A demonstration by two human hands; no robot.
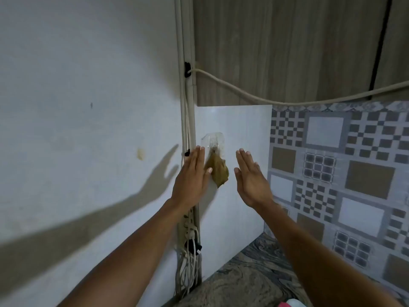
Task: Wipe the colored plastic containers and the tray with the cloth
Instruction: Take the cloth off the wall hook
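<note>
- Cloth (pixel 218 171) hangs on a wall hook (pixel 213 141), between both hands.
- Left hand (pixel 191 176) and right hand (pixel 250 180): fingers straight, holding nothing.
- Containers, tray out of view; wiping likely all ahead.

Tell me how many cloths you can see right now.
1. The brownish cloth hangs from a clear hook on the white wall panel, between the open left hand and the open right hand. More could be out of frame.

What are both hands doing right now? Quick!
Left hand: open, holding nothing.
Right hand: open, holding nothing.
</note>
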